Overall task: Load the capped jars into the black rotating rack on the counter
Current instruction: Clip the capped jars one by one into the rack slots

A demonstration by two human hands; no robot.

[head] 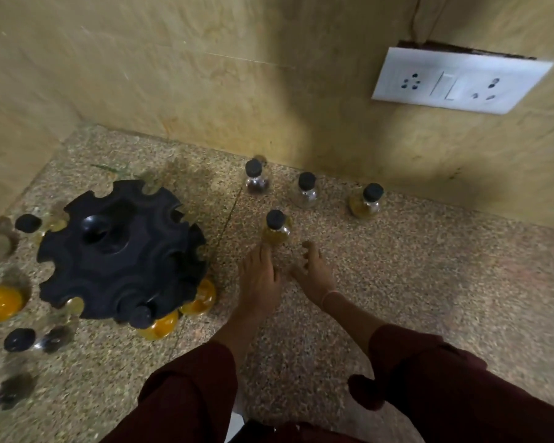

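- On the speckled stone counter, head view: the black plastic rotating rack with notched rim stands at the left, near the yellow wall.
- Rack loading, as far as can be judged: part done. One black-capped jar of yellow powder sits at the near rim, a second yellow jar just beside it. Most upper notches show bare.
- Outstanding items, right of the rack, well apart from it: a dark-filled capped glass jar, a near-clear capped glass jar, an amber-filled capped jar, and a nearer capped jar of yellow contents.
- Further capped jars lie blurred at the left edge; whether they hang on the rack or stand loose cannot be told.
- Left hand: extended, fingers together, tips touching the base of the nearer yellow jar; not closed on it.
- Right hand: just beside the left, fingers loosely curled and apart, holding nothing.
- Judgement: pick-up of the nearer yellow jar is the step in hand; at least four jars remain.
- Incidental: a white wall socket plate, upper right.
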